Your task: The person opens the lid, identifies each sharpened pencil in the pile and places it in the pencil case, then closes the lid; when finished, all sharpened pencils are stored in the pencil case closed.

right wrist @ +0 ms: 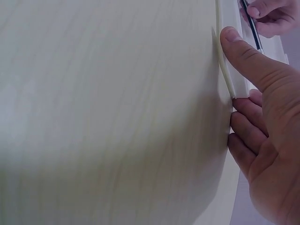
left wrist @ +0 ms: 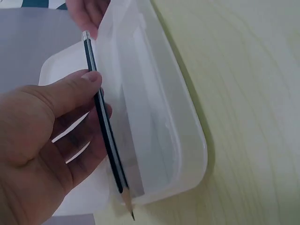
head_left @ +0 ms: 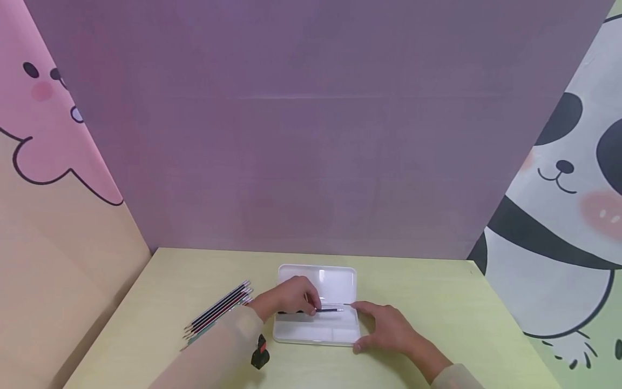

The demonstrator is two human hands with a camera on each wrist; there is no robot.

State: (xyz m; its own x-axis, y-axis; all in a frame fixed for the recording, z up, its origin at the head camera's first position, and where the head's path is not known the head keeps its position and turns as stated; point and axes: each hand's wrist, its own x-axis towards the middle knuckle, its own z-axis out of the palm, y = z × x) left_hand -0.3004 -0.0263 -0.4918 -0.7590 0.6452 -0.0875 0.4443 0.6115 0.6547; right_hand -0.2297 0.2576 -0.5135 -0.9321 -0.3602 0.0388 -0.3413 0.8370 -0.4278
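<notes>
We see the left hand [head_left: 295, 294] pinching a pencil [left wrist: 106, 124] lengthwise over an open white case [head_left: 316, 341], tip leftward; the right hand [head_left: 390, 327], thumb and fingers spread, grips the case's end.

1 case [head_left: 311, 333], at least 5 pencils [head_left: 217, 307]

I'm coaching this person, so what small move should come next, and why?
Probably lower the pencil into the white case: the left hand pinches it above the open case, while the right hand touches the case's right end.
</notes>
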